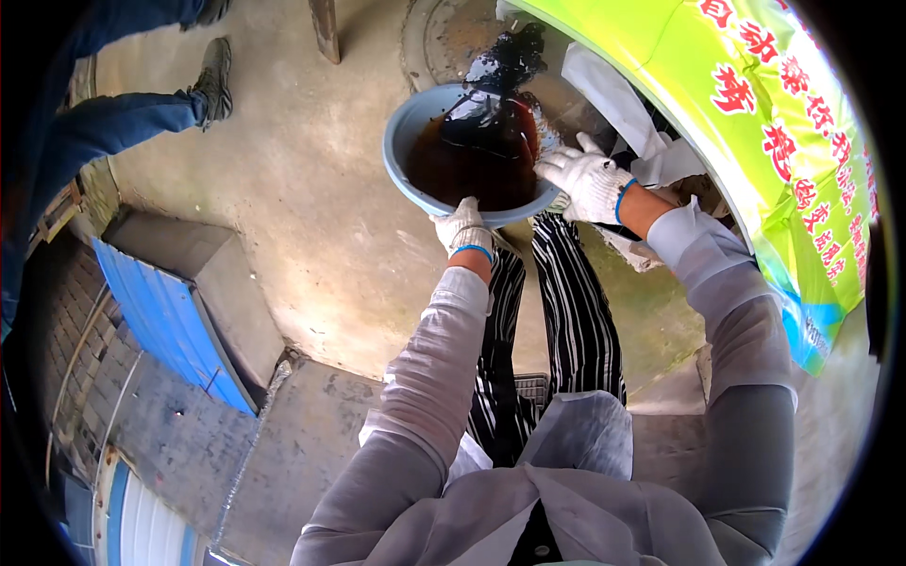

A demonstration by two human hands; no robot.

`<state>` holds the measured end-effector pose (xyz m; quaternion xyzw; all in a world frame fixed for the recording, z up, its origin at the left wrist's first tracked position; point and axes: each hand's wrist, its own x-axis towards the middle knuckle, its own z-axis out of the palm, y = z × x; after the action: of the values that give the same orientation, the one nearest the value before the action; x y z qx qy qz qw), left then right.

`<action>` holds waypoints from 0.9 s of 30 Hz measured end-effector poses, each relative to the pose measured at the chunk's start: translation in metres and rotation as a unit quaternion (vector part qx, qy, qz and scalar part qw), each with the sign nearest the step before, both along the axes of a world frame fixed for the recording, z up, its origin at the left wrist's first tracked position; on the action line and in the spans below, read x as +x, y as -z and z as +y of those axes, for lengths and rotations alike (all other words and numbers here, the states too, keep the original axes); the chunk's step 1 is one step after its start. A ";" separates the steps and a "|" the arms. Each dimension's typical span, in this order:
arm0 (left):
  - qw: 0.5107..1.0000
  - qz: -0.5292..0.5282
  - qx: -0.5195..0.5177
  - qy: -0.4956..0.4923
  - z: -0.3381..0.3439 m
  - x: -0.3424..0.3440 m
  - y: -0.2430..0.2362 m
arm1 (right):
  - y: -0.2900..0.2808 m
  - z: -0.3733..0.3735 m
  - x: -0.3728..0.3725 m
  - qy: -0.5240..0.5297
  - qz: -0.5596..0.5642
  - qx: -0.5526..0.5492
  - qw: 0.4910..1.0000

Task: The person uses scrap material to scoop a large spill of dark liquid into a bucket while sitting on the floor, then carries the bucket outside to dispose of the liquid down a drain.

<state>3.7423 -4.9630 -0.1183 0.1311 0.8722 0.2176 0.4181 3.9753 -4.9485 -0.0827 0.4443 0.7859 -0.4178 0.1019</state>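
Note:
A light blue basin (396,160) with dark brown liquid (453,174) in it tilts away from me, in front of my legs. Dark, glossy liquid spreads past its far rim onto the ground. My left hand (461,226), in a white knit glove with a blue cuff edge, is closed on the near rim, the thumb over the edge. At the right side of the basin, my right hand (590,179), gloved alike, holds the rim with some fingers stretched across it. The undersides of both grips are hidden.
A bright green printed sheet (651,47) covers something at the right, with white sheeting (618,104) beside it. Another person's legs (142,123) are at the upper left. A blue corrugated panel (175,325) leans against a concrete block (222,283). A wooden post (325,28) stands ahead.

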 end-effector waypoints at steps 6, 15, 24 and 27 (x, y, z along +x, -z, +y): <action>0.996 0.016 -0.092 -0.003 0.001 0.006 -0.005 | 0.018 -0.031 -0.056 0.001 0.075 -0.013 0.997; 0.994 0.070 -0.064 -0.052 0.008 0.024 -0.027 | 0.037 -0.037 -0.081 0.070 0.096 -0.032 0.992; 0.981 -0.174 0.074 -0.038 0.005 0.023 -0.056 | 0.042 -0.029 -0.074 0.147 0.110 0.000 0.983; 0.965 -0.225 0.118 -0.065 0.000 0.014 -0.067 | 0.047 -0.031 -0.069 0.154 0.116 0.011 0.981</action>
<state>3.7564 -4.9629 -0.0517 0.0702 0.7302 0.3692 0.5706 3.9059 -4.9791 -0.1293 0.5096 0.7190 -0.4686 -0.0609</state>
